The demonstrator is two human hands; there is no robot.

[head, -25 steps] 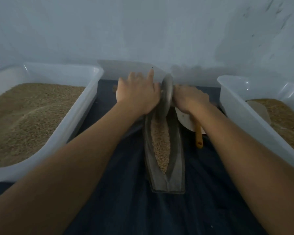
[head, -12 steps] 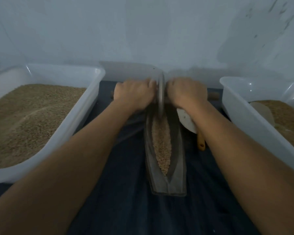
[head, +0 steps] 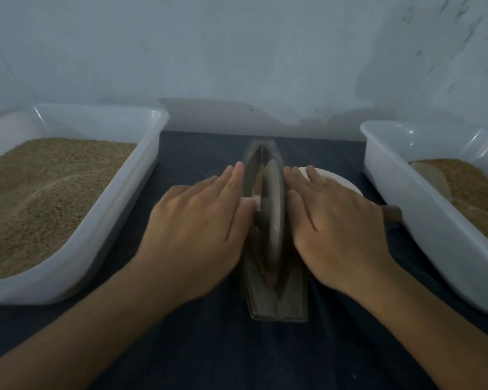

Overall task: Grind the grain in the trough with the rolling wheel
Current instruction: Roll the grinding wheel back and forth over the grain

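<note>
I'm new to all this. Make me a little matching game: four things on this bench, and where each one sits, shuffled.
Things:
1. rolling wheel
2. fuller grain tub
3. white dish
4. trough

Places:
A. far left
B. under the right hand
C. between both hands
D. centre of the dark cloth, running away from the viewer

Pairs: 1-C, 2-A, 3-B, 4-D

Grey boat-shaped trough [head: 276, 302] lies lengthwise near-to-far at centre; grey disc wheel [head: 275, 212] stands upright on edge in it, over tan grain [head: 261, 178].
</note>
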